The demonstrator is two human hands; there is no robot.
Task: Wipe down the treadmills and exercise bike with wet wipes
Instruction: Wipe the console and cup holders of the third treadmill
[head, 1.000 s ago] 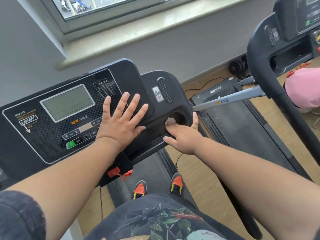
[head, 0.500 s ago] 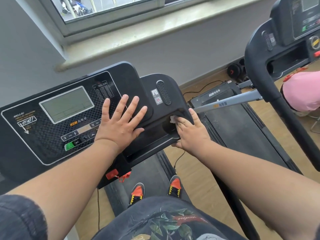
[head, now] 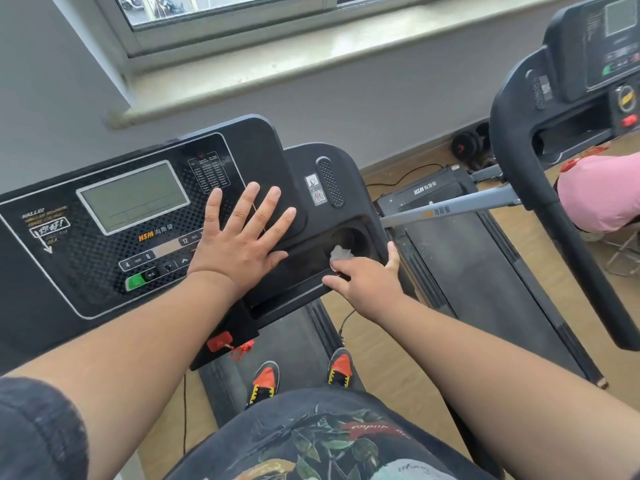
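I stand on a black treadmill whose console (head: 114, 237) fills the left of the view, with a grey screen and a green button. My left hand (head: 239, 244) lies flat on the console's right part, fingers spread and straight. My right hand (head: 367, 282) grips a crumpled grey-white wet wipe (head: 341, 253) and presses it at the near rim of the round cup holder (head: 351, 239) in the console's right tray. The wipe sticks out above my fingers.
A second black treadmill (head: 485, 271) stands to the right, its console (head: 595, 64) at the upper right with a pink cloth-covered thing (head: 602, 195) beside it. Dumbbells (head: 467, 147) and a cable lie on the wooden floor by the wall. A red safety key (head: 221, 342) hangs below my console.
My right hand has drawn the wipe from the cup holder's far side back toward its near rim. My left hand has stayed flat on the console.
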